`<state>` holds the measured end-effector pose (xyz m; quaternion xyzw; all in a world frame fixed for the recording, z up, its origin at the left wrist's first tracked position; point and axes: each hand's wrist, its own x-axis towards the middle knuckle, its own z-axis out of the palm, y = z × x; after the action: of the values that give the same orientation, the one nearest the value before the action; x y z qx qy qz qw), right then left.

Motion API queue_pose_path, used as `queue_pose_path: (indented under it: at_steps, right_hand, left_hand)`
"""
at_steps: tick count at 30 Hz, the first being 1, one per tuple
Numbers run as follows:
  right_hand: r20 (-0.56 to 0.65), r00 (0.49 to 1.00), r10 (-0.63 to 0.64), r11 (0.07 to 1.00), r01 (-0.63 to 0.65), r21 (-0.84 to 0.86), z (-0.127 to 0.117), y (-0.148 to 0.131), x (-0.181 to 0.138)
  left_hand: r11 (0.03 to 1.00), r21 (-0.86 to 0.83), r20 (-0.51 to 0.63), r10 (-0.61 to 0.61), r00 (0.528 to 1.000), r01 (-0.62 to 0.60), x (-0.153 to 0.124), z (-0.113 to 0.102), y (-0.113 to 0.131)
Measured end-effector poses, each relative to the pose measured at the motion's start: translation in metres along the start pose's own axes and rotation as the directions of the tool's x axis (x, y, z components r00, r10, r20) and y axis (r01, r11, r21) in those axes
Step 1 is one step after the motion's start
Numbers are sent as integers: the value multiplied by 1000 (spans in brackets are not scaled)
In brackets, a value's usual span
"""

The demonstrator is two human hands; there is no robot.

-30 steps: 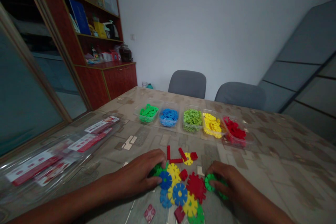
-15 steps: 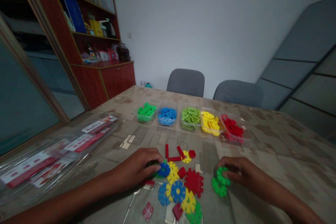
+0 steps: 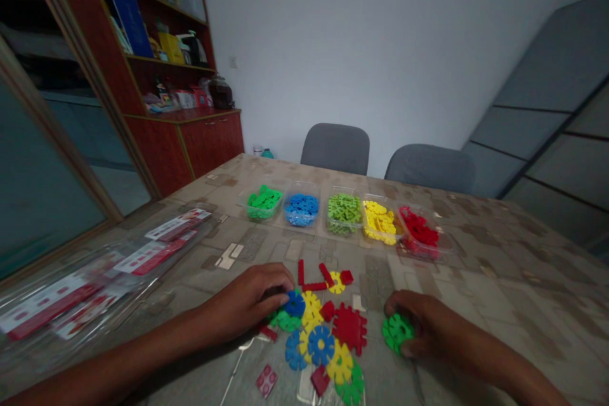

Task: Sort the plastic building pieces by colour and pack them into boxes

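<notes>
A patterned, patchwork-like surface in tan and brown stretches toward a plain pale wall, with two gray chairs at its far edge and a reddish wooden cabinet with loaded shelves at the left. Five clear tubs of green, blue, light green, yellow and red pieces stand in a row beyond the hands, and clear packaging with red and white labels lies at the left. The left hand pinches the edge of a blue disc between thumb and fingers, just left of the joined yellow discs. The right hand, apart from that cluster, grips green discs between thumb and curled fingers, right of the red square plate. The discs look like thin plastic, round with slotted rims; the plate has toothed edges, the red bars are slim and straight, and a dark pink brick nearby carries round studs.
</notes>
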<state>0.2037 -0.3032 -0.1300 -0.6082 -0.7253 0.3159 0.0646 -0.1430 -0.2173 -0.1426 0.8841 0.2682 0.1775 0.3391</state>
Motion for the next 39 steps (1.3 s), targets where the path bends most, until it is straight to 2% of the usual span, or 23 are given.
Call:
queue_pose_path:
  at_steps: [2, 7, 10, 14, 19, 25, 28, 31, 36, 39]
  right_hand:
    - [-9, 1000, 6, 1000, -6, -15, 0, -1, 1]
    - [-15, 1000, -12, 1000, 12, 21, 1, 3, 2]
    - [-11, 1000, -23, 998, 24, 56, 2, 8, 5]
    - [61, 995, -75, 979, 62, 196, 3, 1, 5]
    - [129, 984, -120, 945, 73, 319, 11, -29, -3]
    - [155, 988, -21, 984, -8, 179, 33, -44, -3]
    - [148, 988, 36, 992, -53, 117, 39, -48, -4]
    - [137, 989, 62, 991, -78, 111, 43, -49, -6]
    - [71, 996, 47, 996, -52, 75, 50, -51, -7]
    - [63, 994, 85, 995, -88, 40, 54, -54, -7]
  left_hand:
    - [1000, -13, -13, -15, 1000, 15, 1, -3, 1]
    - [983, -69, -30, -173, 984, 171, 2, -13, 1]
    - [971, -95, -34, -221, 975, 217, 2, -18, -3]
    - [974, -81, 44, -208, 977, 211, 0, -20, -8]
    - [980, -47, 146, -187, 972, 195, -4, -11, -7]
    - [984, 109, 186, -157, 970, 138, -4, -16, 1]
    - [993, 91, 260, -100, 961, 79, -5, -24, 3]
    - [996, 70, 280, -72, 957, 55, -4, -25, 2]
    - [984, 92, 130, -165, 978, 154, -4, -11, 2]
    - [981, 115, 106, -171, 980, 158, -7, -4, 4]
